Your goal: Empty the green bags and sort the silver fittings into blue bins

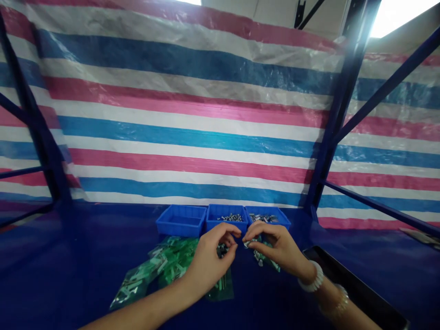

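My left hand point(215, 252) is over the blue table in front of the middle bin, its thumb and fingers curled toward each other with a gap between the tips. Dark small parts point(222, 250) show behind that gap. To its right, my right hand point(271, 243) pinches a small shiny piece point(246, 244) at its fingertips. A clear bag with metal parts point(266, 259) lies under and behind my right hand. Green plastic bags point(177, 256) are heaped beside my left hand, and another bag point(222, 288) lies partly beneath it.
Three blue bins stand in a row: an empty left one point(181, 220), a middle one point(227, 211) with small metal parts and a right one point(283, 217) with metal pieces. A long black object point(357, 288) lies at right. Blue posts point(330, 133) and a striped sheet point(192, 137) stand behind.
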`<state>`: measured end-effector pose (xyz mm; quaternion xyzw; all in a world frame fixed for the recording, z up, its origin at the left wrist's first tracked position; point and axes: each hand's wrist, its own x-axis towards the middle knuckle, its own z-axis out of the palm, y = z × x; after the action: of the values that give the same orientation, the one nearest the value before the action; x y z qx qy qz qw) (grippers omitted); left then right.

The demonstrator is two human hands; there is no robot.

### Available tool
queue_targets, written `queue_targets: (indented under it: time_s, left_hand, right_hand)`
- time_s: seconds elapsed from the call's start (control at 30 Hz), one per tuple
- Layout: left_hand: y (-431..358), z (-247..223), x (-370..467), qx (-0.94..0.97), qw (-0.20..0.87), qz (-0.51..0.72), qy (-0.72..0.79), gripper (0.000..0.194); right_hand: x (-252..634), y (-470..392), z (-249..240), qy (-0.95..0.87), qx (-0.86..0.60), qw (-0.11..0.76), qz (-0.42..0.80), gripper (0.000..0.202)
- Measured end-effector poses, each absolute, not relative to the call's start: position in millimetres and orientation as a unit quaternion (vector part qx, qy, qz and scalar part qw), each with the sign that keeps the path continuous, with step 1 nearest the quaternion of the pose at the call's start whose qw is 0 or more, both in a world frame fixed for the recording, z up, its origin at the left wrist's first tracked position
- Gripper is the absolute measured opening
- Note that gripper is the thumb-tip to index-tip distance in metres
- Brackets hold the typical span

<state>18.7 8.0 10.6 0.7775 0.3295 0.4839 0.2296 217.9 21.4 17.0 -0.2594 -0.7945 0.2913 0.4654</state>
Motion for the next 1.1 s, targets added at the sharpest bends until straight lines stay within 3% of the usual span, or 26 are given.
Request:
queue_targets:
  time_s: [0.2,0.43,0.53,0.8,0.97,1.1]
  left_hand:
    - [-1,12,24,0.767,0.258,0.482,0.337,0.027]
    - [-9,12,30,0.719,0.312,0.52,0.341,0.007]
    - [-9,14,28,0.732,0.279,0.522,0.337,0.002]
    - [61,33,32,0.818,0.077,0.457,0.342,0.016]
    - [92,22,35,0.837,0.069,0.409,0.356,0.042]
    - [66,12,29,0.854,0.075,0.384,0.343,0.042]
  right_hand:
    - [209,17,12,-0.785,-0.305,0.478,0.25,0.012]
    - [195,9,6,-0.774,-0.331,0.465,0.273,0.027]
    - [196,9,6,-0.786,-0.309,0.462,0.272,0.038]
    - [220,36,7,-0.756,-0.376,0.499,0.197,0.044]
    - [232,43,7,-0.839,-0.407,0.331,0.148,0.009]
    - [239,40,7,-0.896,-0.383,0.197,0.105,0.026]
